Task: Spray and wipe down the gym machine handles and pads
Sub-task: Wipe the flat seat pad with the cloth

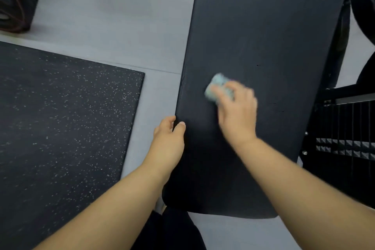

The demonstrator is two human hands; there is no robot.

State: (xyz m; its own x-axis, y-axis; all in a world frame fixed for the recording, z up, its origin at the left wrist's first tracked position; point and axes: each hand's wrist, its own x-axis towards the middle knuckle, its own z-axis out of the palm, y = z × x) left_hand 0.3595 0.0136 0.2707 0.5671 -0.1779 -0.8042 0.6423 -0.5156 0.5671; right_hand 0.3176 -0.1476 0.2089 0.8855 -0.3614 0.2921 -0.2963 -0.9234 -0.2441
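On the long black pad (pixel 263 36) that runs from six o'clock up to twelve o'clock through the middle of my view, my right hand (pixel 236 111) presses a small pale blue-green cloth (pixel 218 89) flat against the surface, fingers curled over it and closed around it; the hand and cloth are blurred. The cloth sits near the pad's left half, just past centre. My left hand (pixel 169 138) grips the pad's left edge at about seven o'clock from the cloth, thumb on top of the pad and fingers wrapped over the side, closed on that edge. At nine o'clock a dark speckled rubber mat (pixel 60 128) lies on the grey floor (pixel 111 16). At three o'clock, black machine frame (pixel 345 138) shows beside the pad. At eleven o'clock a dark bag (pixel 14 6) rests on the floor.
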